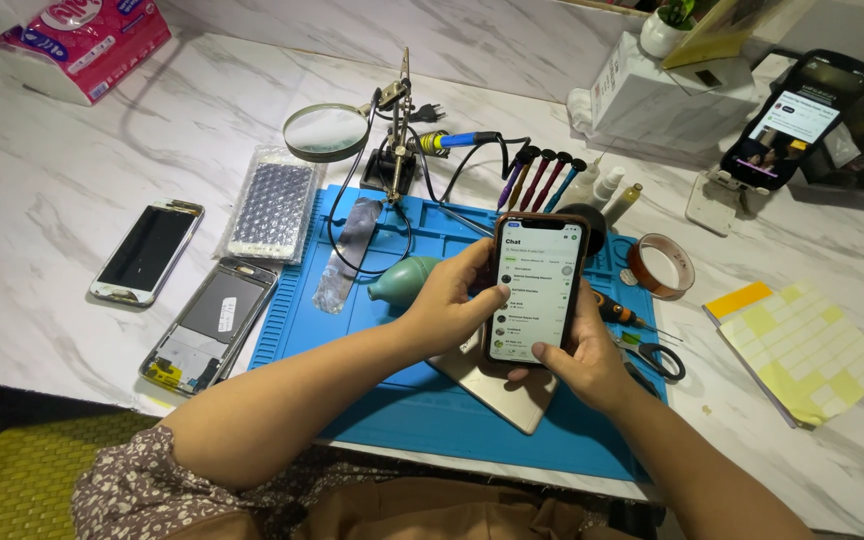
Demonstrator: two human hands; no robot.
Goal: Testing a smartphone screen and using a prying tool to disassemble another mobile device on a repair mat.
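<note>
Head view looks down on a white marble table (52,190) with a blue work mat (392,400) at its centre. At ten o'clock a pink tissue pack (87,40) lies at the far edge. At nine o'clock a white phone (147,252) lies face up, and just beside it, toward eight o'clock, an opened phone body (210,325) shows its insides. A bubble-wrapped part (270,205) rests at the mat's far left corner, with a magnifying glass on a stand (327,132) at eleven o'clock and a soldering iron (457,141) near twelve. On the mat a teal rubber air blower (402,278) sits touching the left hand (447,300), whose fingers are wrapped around the left edge of a lit smartphone (537,288) held upright over the middle of the mat, above a flat gold panel (497,390). The right hand (582,360) clasps the phone's lower right edge, its thumb resting on the screen. Screwdrivers (542,178) stand at one o'clock. A roll of amber tape (660,266) lies at two o'clock, scissors (657,358) at three, and a yellow sticker sheet (802,350) beyond. A second phone on a stand (797,120) glows at the far right.
</note>
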